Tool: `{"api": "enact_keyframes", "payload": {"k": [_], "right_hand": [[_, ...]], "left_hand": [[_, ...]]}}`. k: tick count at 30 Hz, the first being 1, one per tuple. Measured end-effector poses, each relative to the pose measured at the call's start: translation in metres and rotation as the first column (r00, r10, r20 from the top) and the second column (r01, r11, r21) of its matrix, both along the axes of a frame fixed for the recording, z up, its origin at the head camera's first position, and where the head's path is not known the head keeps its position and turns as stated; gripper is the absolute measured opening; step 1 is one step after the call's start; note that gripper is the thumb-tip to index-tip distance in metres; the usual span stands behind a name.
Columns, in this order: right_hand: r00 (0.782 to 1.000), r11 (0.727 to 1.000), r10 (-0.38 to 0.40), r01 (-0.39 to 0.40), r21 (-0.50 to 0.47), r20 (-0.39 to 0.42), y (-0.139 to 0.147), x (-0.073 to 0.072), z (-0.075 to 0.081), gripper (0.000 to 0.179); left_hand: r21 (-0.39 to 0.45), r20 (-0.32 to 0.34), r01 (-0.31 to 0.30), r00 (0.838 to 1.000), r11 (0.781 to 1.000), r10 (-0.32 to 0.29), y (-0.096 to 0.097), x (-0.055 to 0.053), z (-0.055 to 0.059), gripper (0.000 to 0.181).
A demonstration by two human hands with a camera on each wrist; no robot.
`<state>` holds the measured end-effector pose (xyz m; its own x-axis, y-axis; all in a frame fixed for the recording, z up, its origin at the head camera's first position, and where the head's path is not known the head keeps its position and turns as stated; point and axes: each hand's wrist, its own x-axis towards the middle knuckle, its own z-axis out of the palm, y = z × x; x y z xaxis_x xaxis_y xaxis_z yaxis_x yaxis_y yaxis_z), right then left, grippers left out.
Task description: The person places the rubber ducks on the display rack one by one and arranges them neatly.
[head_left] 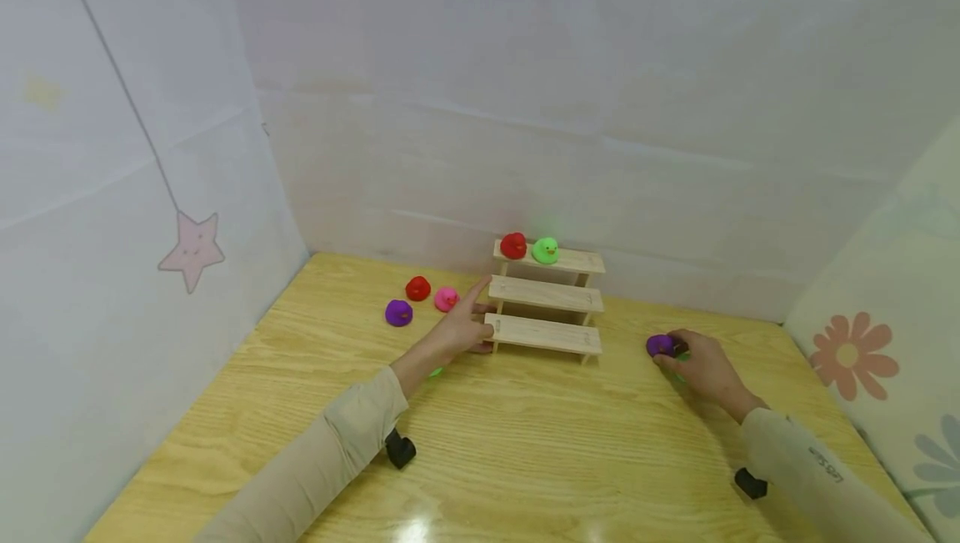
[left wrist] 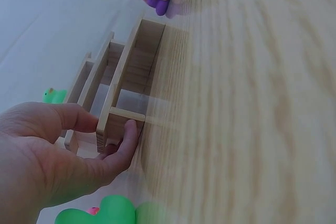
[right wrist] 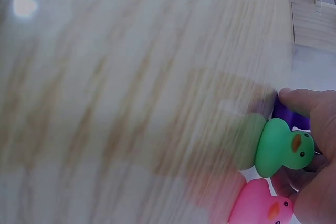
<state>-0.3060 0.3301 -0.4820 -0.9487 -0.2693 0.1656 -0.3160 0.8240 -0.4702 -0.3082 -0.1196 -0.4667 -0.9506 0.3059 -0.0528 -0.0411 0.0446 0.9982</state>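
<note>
A three-tier wooden stand [head_left: 543, 333] is held at its left end by my left hand [head_left: 456, 332]. The left wrist view shows the thumb on the lowest tier's edge and the fingers curled round the end support. On the top tier sit a red rubber duck [head_left: 513, 246] and a green one [head_left: 546, 252]. To the right of the stand, my right hand [head_left: 708, 368] pinches a purple rubber duck [head_left: 660, 346] between thumb and fingers. Beside it in the right wrist view are a green duck [right wrist: 278, 148] and a pink duck [right wrist: 257, 205], the purple one partly hidden behind.
Left of the stand lie a red duck [head_left: 417, 289], a purple duck [head_left: 399, 313] and a pink duck [head_left: 447, 299]. Another green duck [left wrist: 102, 212] is near my left hand. Cloth-covered walls [head_left: 525, 151] border the wooden table [head_left: 525, 443] at the back and sides.
</note>
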Motion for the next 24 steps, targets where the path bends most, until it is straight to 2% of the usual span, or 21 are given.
{"api": "enact_keyframes", "payload": {"k": [14, 24], "right_hand": [[1.000, 1.000, 0.008, -0.008, -0.005, 0.006, -0.0031, 0.0034, 0.0035, 0.050], [1.000, 1.000, 0.013, -0.013, 0.008, 0.008, -0.0060, -0.0013, 0.0066, 0.053]], "left_hand": [[-0.009, -0.001, -0.005, 1.000, 1.000, 0.005, 0.0005, -0.0003, -0.0023, 0.098], [-0.006, -0.008, -0.002, 1.000, 1.000, 0.002, 0.0005, -0.0010, -0.0018, 0.098]]}}
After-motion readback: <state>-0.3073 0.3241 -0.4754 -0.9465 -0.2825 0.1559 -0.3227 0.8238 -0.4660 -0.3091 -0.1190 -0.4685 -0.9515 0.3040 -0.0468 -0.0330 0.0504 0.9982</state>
